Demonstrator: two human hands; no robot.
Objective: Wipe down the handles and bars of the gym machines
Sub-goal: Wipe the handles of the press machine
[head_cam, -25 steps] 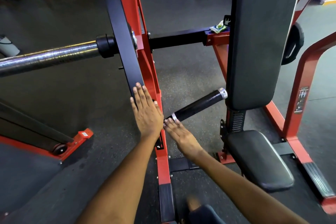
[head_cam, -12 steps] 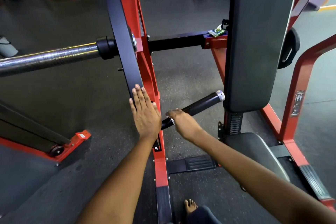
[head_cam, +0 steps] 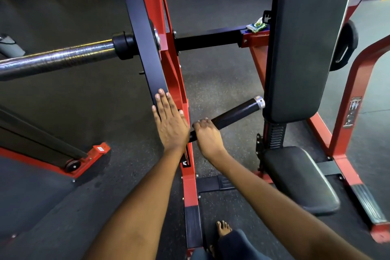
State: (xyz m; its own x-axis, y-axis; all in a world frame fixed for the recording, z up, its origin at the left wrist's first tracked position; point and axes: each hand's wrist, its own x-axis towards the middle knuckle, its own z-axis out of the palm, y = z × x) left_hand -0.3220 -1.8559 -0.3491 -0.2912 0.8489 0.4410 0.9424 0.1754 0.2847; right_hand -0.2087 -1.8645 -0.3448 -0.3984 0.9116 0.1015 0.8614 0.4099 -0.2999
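Two bare hands at a black handle (head_cam: 234,114) jutting from the red frame (head_cam: 186,177) toward the back pad (head_cam: 308,44), right hand (head_cam: 207,136) curled around its lower end, left hand (head_cam: 169,121) flat, fingers straight, on the black arm (head_cam: 140,34), seat pad (head_cam: 299,177) to the right, steel bar (head_cam: 54,60) at left.

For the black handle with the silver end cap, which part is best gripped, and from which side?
Grip the black handle along its free middle, coming from above, as the right hand does lower down. It is a slim round bar slanting up to a silver end cap close to the back pad, leaving little room there.
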